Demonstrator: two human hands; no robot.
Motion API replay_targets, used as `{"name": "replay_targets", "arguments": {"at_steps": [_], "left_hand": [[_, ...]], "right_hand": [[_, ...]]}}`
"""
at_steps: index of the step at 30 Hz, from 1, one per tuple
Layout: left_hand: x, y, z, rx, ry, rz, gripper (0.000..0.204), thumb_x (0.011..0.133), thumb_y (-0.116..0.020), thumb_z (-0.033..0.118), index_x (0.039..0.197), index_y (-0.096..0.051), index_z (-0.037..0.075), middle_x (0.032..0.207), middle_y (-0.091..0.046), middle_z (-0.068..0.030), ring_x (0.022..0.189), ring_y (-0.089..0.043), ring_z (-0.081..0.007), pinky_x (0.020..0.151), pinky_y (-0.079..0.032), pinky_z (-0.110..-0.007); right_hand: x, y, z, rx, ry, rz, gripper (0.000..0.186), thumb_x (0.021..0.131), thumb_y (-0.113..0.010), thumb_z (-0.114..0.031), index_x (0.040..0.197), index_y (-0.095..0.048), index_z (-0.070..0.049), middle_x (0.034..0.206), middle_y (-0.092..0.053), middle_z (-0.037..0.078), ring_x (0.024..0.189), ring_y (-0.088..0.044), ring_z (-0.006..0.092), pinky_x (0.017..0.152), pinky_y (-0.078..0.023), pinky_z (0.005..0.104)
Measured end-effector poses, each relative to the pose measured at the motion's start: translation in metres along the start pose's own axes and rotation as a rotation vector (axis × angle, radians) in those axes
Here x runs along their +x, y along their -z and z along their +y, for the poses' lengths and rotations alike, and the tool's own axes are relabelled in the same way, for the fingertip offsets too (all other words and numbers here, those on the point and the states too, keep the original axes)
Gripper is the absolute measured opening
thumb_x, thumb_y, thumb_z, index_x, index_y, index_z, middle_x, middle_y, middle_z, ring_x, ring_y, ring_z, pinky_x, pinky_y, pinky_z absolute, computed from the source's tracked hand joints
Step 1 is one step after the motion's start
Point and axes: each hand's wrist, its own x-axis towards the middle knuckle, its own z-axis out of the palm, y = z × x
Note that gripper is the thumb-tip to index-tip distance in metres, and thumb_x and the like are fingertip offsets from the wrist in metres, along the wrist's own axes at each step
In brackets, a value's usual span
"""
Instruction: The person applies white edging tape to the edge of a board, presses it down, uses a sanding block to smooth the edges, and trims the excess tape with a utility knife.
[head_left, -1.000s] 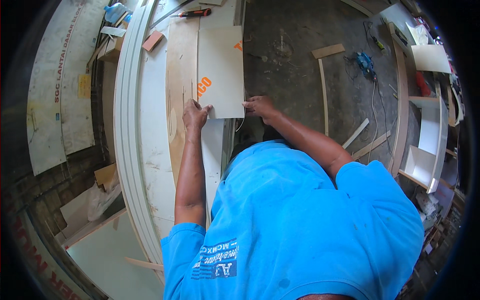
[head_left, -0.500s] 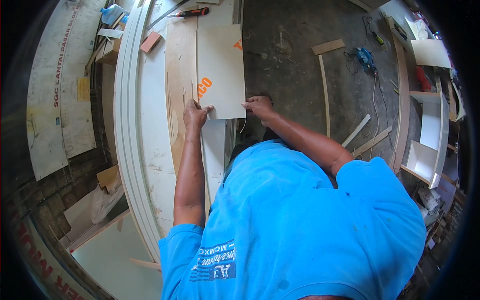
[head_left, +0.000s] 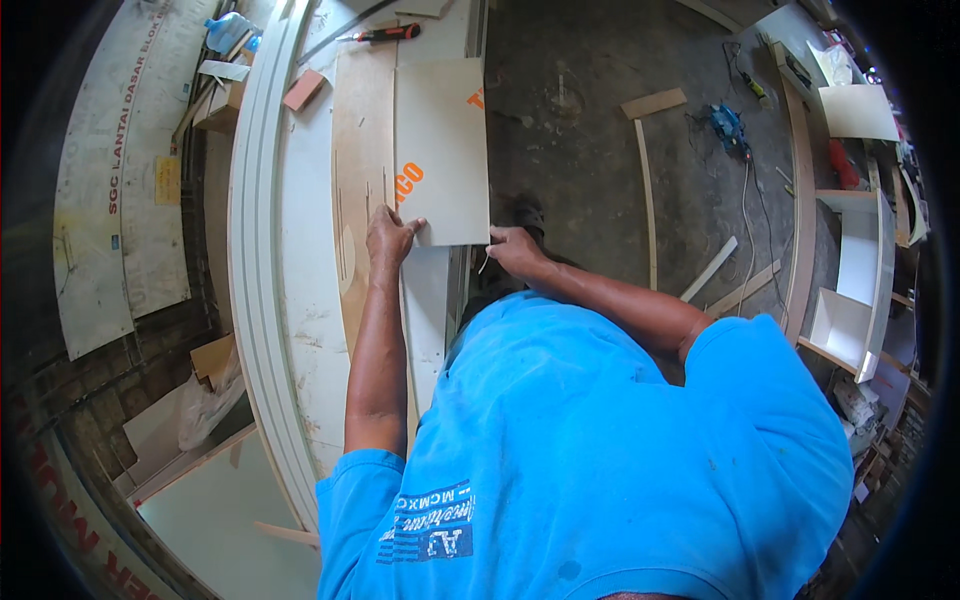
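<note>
A cream panel (head_left: 445,150) with orange print lies on the workbench, over a long light-brown board (head_left: 362,130). My left hand (head_left: 391,236) grips the panel's near left corner, thumb on its face and fingers bent beside the left edge. My right hand (head_left: 517,252) is closed in a pinch at the near right corner. A thin white strip (head_left: 485,264) curves down from those fingertips, and how far it runs along the panel's edge is hidden. A utility knife (head_left: 385,34) with a black and red handle lies at the far end.
A reddish block (head_left: 304,89) sits on the bench left of the board. Long white rails (head_left: 252,200) border the bench's left side. On the floor at right are a blue power tool (head_left: 728,130) with its cord and several wood strips. An open white cabinet box (head_left: 845,315) stands farther right.
My right hand has slid toward me along the panel's right edge to the near corner. The panel sits slightly nearer in view, and my left hand keeps its hold.
</note>
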Motion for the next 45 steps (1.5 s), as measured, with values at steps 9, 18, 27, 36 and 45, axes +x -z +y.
{"name": "replay_targets", "arguments": {"at_steps": [9, 18, 27, 36, 45], "left_hand": [[0.035, 0.001, 0.077, 0.016, -0.009, 0.261, 0.04, 0.082, -0.076, 0.031, 0.103, -0.062, 0.0, 0.117, -0.058, -0.0211, 0.113, -0.056, -0.0374, 0.098, -0.046, -0.043], [0.157, -0.066, 0.115, 0.087, 0.107, 0.534, 0.076, 0.094, -0.053, 0.052, 0.143, -0.038, -0.005, 0.148, -0.037, -0.0274, 0.144, -0.029, -0.0407, 0.119, -0.02, -0.051], [0.166, -0.078, 0.131, 0.297, 0.133, 0.572, 0.074, 0.099, -0.041, 0.05, 0.143, -0.037, -0.01, 0.147, -0.039, -0.0297, 0.144, -0.028, -0.0418, 0.119, -0.016, -0.051], [0.171, -0.071, 0.145, 0.269, 0.163, 0.483, 0.076, 0.099, -0.041, 0.048, 0.146, -0.03, -0.01, 0.153, -0.029, -0.0287, 0.148, -0.019, -0.0414, 0.12, -0.012, -0.051], [0.167, -0.071, 0.144, 0.304, 0.183, 0.469, 0.077, 0.098, -0.041, 0.048, 0.147, -0.026, -0.009, 0.153, -0.027, -0.0283, 0.148, -0.018, -0.0407, 0.12, -0.012, -0.05]], "right_hand": [[0.084, 0.062, -0.001, 0.592, -0.108, 0.223, 0.04, 0.089, -0.069, -0.021, 0.124, -0.065, -0.002, 0.09, -0.065, 0.004, 0.077, -0.059, 0.0128, 0.072, -0.049, 0.0286], [0.216, 0.116, -0.096, 0.665, 0.028, 0.353, 0.025, 0.092, -0.064, -0.015, 0.108, -0.066, 0.003, 0.092, -0.064, 0.006, 0.076, -0.06, 0.0137, 0.066, -0.051, 0.0295], [0.282, 0.136, -0.118, 0.771, -0.112, 0.378, 0.017, 0.09, -0.069, -0.005, 0.104, -0.067, 0.004, 0.089, -0.069, 0.008, 0.076, -0.066, 0.017, 0.072, -0.055, 0.0321], [0.286, 0.154, -0.109, 1.005, -0.103, 0.187, 0.023, 0.09, -0.071, -0.012, 0.106, -0.066, 0.004, 0.094, -0.07, 0.01, 0.085, -0.068, 0.0176, 0.079, -0.054, 0.0312], [0.291, 0.149, -0.124, 0.499, -0.077, 0.349, 0.035, 0.088, -0.074, -0.017, 0.109, -0.068, 0.011, 0.093, -0.072, 0.012, 0.079, -0.068, 0.0165, 0.072, -0.055, 0.0301]]}}
